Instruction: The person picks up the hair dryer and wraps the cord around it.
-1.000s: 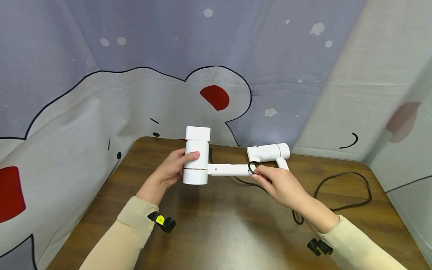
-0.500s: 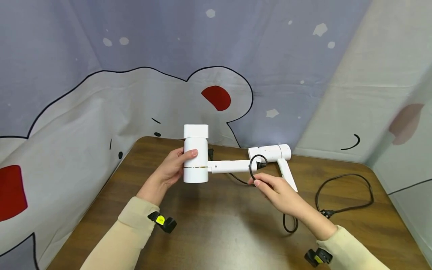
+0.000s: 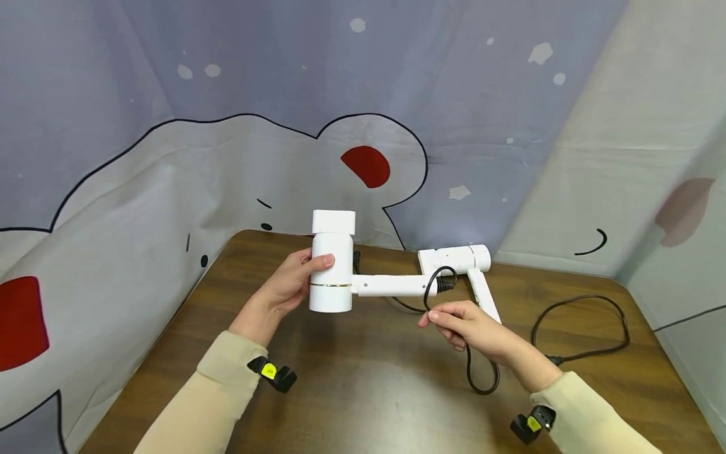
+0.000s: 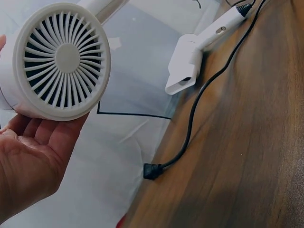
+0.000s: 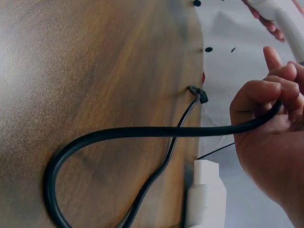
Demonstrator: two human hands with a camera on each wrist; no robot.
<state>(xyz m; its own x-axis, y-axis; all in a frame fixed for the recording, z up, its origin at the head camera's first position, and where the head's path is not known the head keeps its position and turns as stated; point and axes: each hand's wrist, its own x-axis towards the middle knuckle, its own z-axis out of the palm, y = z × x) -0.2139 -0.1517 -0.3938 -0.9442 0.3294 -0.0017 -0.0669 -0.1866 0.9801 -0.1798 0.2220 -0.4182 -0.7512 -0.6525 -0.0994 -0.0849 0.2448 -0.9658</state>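
My left hand [image 3: 295,277] grips a white hair dryer [image 3: 331,271] round its barrel, thumb across the front, holding it above the table. Its handle [image 3: 394,285] points right, and its slatted round vent [image 4: 66,59] shows in the left wrist view. From the handle's end a black cord [image 3: 428,296] curves over and down to my right hand [image 3: 473,328], which pinches it between thumb and fingers. Below that hand the cord hangs in a loop. Behind, a second white hair dryer [image 3: 454,258] lies on the table, its handle partly hidden by my right hand.
The wooden table [image 3: 351,391] meets a patterned cloth [image 3: 255,170] at the back. A black plug [image 4: 153,171] lies near the table's edge, with its cord running along the wood. More black cord [image 3: 624,315] loops on the right side of the table.
My right hand has moved from the handle's end down along the cord, leaving a bend of cord free above it. The left hand with the hair dryer has stayed nearly still.
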